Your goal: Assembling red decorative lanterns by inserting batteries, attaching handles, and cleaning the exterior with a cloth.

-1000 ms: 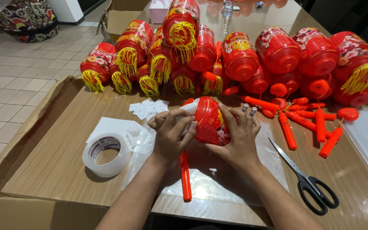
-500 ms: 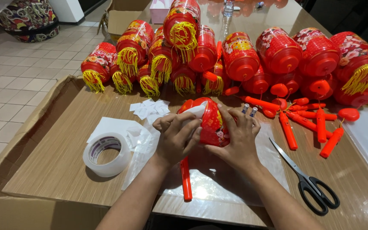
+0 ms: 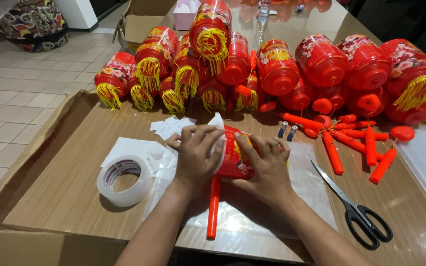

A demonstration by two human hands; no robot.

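I see both hands wrapped around a red plastic lantern [image 3: 235, 157] at the middle of the wooden worktop [image 3: 65, 197]. The left hand [image 3: 195, 155] presses a white paper scrap [image 3: 219, 129] on it with curled fingers; the right hand [image 3: 267, 165] grips its other side.

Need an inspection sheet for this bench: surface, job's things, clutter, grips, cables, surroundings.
Surface: glossy brown wooden table, flattened cardboard box along its left edge, clear plastic sheet under the work.
Job's things: red plastic lantern on an orange stick handle, a white paper slip pressed on it.
Clutter: roll of clear tape, black-handled scissors, white paper scraps, two small batteries, loose orange sticks, heap of finished red lanterns with yellow tassels.
Grips: left hand and right hand both clasp the lantern.
Cables: nothing seen.
Surroundings: tiled floor, open cardboard carton.
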